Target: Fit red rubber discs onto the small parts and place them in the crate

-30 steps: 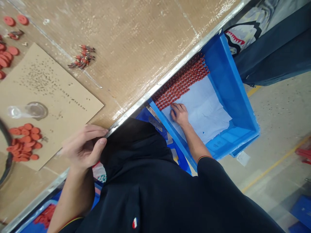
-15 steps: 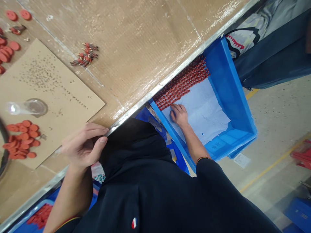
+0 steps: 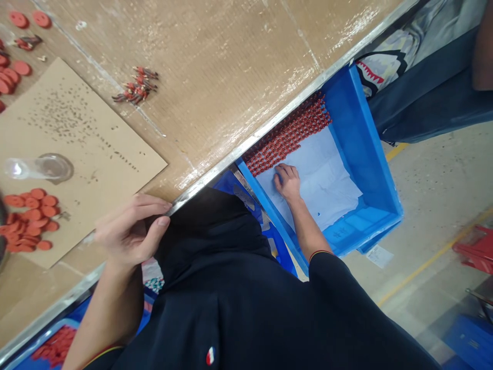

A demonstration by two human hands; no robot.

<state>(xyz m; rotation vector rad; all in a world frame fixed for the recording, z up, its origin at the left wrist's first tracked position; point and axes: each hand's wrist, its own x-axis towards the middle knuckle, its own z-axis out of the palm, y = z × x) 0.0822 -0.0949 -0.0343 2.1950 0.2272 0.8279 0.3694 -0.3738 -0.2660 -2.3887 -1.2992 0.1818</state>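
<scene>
Right grip (image 3: 288, 184) curled down on the white paper (image 3: 319, 190) lining the blue bin (image 3: 364, 154), just beside the tightly packed rows of red parts (image 3: 288, 136); any item held was hidden. The rows apparently lay close so that they would not shift. Left grip (image 3: 131, 228) curled by a fold of the black shirt (image 3: 215, 288), near the edge of the desk (image 3: 215, 92); pinching could not be confirmed. Farther off, a cardboard sheet (image 3: 88, 144) carried red discs (image 3: 33, 218).
</scene>
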